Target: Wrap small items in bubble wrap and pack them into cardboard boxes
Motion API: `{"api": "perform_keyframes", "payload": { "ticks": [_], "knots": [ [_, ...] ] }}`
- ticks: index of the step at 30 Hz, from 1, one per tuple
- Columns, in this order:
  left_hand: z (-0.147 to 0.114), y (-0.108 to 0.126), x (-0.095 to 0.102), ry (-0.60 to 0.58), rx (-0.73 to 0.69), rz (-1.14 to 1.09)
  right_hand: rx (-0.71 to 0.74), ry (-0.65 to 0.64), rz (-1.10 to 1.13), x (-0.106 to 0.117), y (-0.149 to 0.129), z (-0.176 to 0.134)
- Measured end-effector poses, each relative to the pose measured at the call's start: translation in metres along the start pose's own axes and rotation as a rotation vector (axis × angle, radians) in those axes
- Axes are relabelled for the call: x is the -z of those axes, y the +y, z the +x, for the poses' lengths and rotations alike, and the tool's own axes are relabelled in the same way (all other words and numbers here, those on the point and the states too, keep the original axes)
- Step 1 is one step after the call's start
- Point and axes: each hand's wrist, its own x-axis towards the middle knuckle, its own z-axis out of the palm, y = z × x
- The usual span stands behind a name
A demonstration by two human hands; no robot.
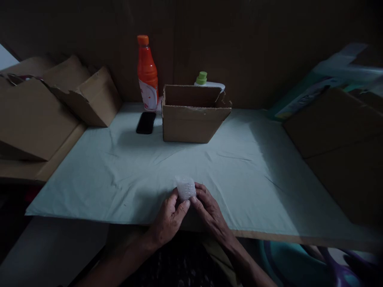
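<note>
Near the front edge of the table, a small bundle of bubble wrap is held between both hands. My left hand grips it from the left, thumb against its lower edge. My right hand closes on the right side, with its thumb at the bottom corner and its fingers behind. Whatever may be inside the wrap is hidden. Beyond the hands stands an open cardboard box, its inside mostly out of sight.
A pale green cloth covers the table. Behind are an orange bottle, a black phone and a white bottle with a green cap. Cardboard boxes stand left and right, beside a teal package.
</note>
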Motion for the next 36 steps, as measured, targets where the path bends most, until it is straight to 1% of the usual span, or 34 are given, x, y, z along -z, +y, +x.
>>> {"api": "perform_keyframes", "payload": {
  "ticks": [3,6,9,11,14,17,18,20,22,23,24,25,26,29,30,31,32,33,34,36],
  "knots": [
    [0.001,0.004,0.004,0.021,-0.021,0.025,0.061,0.014,-0.113,0.004,0.004,-0.001],
    [0.003,0.014,0.014,-0.006,-0.026,0.127,0.089,-0.01,-0.153,0.02,0.002,0.002],
    [0.004,0.025,0.02,-0.135,-0.042,0.254,0.073,-0.125,-0.145,0.037,-0.007,0.009],
    [0.005,0.03,0.021,-0.223,-0.049,0.322,0.06,-0.194,-0.125,0.045,-0.013,0.014],
    [0.008,0.033,0.021,-0.291,-0.028,0.407,0.029,-0.259,-0.063,0.049,-0.017,0.018],
    [0.011,0.03,0.022,-0.337,-0.009,0.485,-0.019,-0.264,-0.004,0.052,-0.014,0.018],
    [0.011,0.028,0.023,-0.359,-0.004,0.518,-0.037,-0.286,0.009,0.053,-0.012,0.018],
    [0.013,0.026,0.027,-0.432,-0.004,0.585,-0.067,-0.371,0.027,0.055,-0.009,0.017],
    [0.018,0.03,0.035,-0.535,-0.05,0.637,-0.084,-0.451,0.036,0.058,-0.007,0.019],
    [0.023,0.035,0.04,-0.56,-0.1,0.662,-0.087,-0.459,0.036,0.061,-0.008,0.021],
    [0.032,0.042,0.046,-0.544,-0.171,0.694,-0.089,-0.444,0.031,0.064,-0.009,0.023],
    [0.043,0.051,0.053,-0.479,-0.26,0.731,-0.088,-0.418,0.02,0.067,-0.01,0.027],
    [0.057,0.062,0.06,-0.362,-0.359,0.771,-0.082,-0.389,0.008,0.072,-0.013,0.031],
    [0.116,0.095,0.082,0.11,-0.645,0.878,-0.042,-0.309,-0.065,0.09,-0.025,0.048],
    [0.137,0.104,0.087,0.244,-0.717,0.903,-0.021,-0.277,-0.097,0.098,-0.031,0.055],
    [0.157,0.11,0.091,0.331,-0.757,0.922,0.006,-0.242,-0.134,0.106,-0.037,0.061],
    [0.174,0.113,0.094,0.368,-0.772,0.937,0.039,-0.194,-0.173,0.115,-0.043,0.068],
    [0.188,0.113,0.096,0.367,-0.775,0.947,0.077,-0.137,-0.213,0.126,-0.048,0.074],
    [0.197,0.11,0.096,0.343,-0.773,0.95,0.125,-0.075,-0.257,0.137,-0.053,0.079],
    [0.202,0.099,0.094,0.287,-0.79,0.938,0.222,0.095,-0.359,0.161,-0.062,0.088]
  ]
}}
